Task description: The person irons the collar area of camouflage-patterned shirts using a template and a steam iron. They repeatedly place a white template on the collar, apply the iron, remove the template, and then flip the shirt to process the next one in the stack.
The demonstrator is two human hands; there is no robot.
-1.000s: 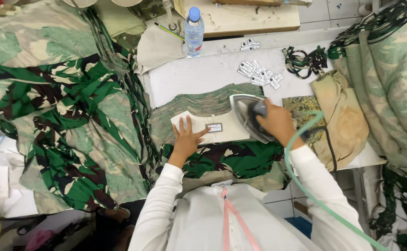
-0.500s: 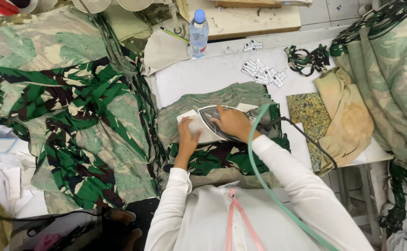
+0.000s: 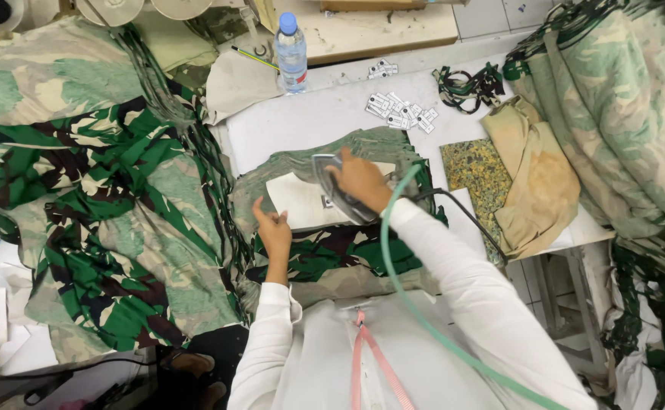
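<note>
My right hand grips the handle of a grey steam iron, which rests on a white rectangular fabric piece laid over a camouflage cloth panel on the white ironing table. A green hose and a black cord run from the iron past my right arm. My left hand lies at the lower left edge of the white piece, fingers loosely curled, touching the cloth.
A large heap of camouflage fabric fills the left side. A water bottle, small white labels, black-green cords, a tan cloth and a speckled pad sit on the table. More camouflage cloth hangs at right.
The iron has slid from the right side of the white piece leftward across it. My left hand drew back from the piece's middle to its lower left edge.
</note>
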